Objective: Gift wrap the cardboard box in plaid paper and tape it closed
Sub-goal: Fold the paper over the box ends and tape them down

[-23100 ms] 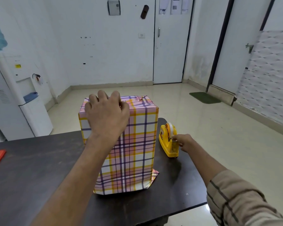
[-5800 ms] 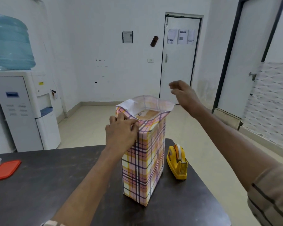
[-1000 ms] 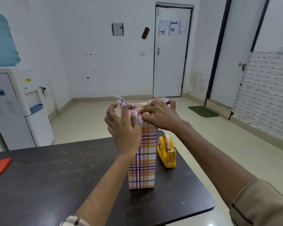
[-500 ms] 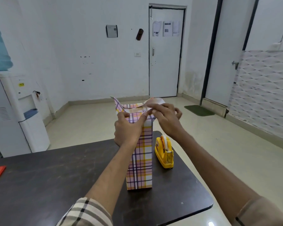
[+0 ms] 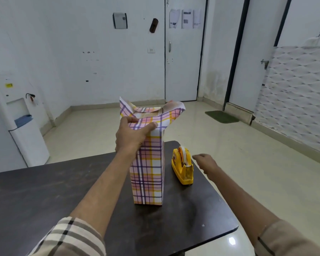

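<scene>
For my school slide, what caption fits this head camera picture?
Left hand grips a plaid flap atop the box; right hand beside the yellow tape dispenser.

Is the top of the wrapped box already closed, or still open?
Still open: the left hand holds one flap down, but other paper flaps stand up and cardboard shows between them.

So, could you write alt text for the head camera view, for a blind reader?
A person's left hand grips the folded top flap of an upright plaid-wrapped box on a dark table, while the right hand hovers beside a yellow tape dispenser.
</scene>
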